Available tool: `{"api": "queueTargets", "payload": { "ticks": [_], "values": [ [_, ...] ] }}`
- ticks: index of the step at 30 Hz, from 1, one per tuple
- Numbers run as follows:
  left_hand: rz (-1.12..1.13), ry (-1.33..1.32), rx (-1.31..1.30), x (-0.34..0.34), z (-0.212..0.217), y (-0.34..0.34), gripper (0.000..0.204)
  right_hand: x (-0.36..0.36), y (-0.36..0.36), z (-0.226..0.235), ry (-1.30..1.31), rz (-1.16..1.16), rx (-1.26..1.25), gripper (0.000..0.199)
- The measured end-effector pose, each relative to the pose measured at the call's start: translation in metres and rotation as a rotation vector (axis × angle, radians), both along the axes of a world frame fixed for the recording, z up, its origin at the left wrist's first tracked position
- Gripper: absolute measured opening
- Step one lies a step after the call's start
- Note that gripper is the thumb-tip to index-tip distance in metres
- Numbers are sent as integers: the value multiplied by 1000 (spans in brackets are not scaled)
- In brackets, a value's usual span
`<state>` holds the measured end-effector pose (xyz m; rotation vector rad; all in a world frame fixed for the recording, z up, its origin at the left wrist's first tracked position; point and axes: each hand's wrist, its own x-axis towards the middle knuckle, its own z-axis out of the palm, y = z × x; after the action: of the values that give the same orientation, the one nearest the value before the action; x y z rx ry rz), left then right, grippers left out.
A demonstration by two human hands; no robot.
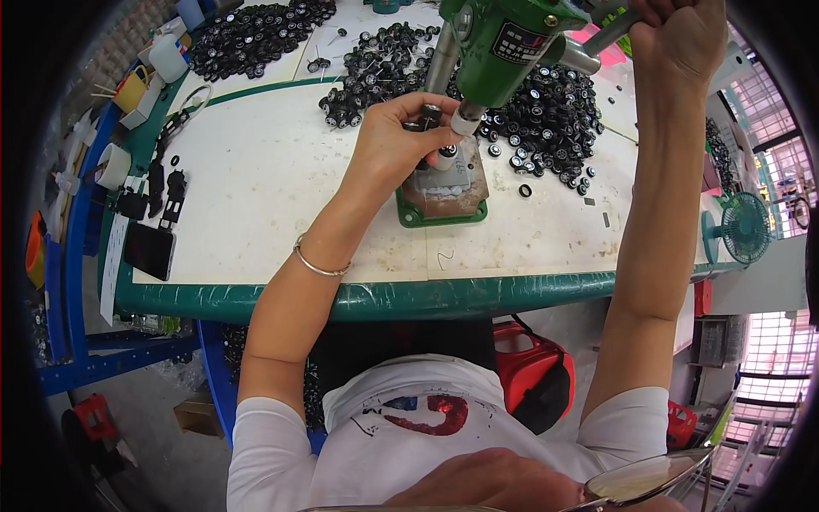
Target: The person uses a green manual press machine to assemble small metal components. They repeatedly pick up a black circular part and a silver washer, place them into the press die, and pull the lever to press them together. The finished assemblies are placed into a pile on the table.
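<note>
White-topped and rimmed in green, the bench (273, 188) stretches across a cluttered workroom. On it stands a green hand press (499, 60), with a heap of small black wheels (546, 119) behind and beside it and another heap (252, 38) at the far left. Near the right end is a green fan (744, 228). The right hand (678, 43), partly cut off above, is curled around the press's lever (612, 32). The left hand (394, 136) has its fingers (439, 136) pinching a black wheel (432, 111) just beside the press's white tip (466, 120).
</note>
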<state>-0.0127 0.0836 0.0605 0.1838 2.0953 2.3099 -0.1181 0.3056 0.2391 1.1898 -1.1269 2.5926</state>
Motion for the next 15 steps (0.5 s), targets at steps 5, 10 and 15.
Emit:
{"api": "queueTargets", "payload": {
  "ticks": [5,10,15],
  "values": [
    [-8,20,62,-1,-9,-2,31,31,-17,1,-95,-99,-168,34],
    [-30,13,10,-1,-8,-4,29,93,-59,-19,265,-942,-12,32],
    [-67,-40,58,-3,-9,-5,27,82,-46,-18,427,-623,58,31]
  ]
}}
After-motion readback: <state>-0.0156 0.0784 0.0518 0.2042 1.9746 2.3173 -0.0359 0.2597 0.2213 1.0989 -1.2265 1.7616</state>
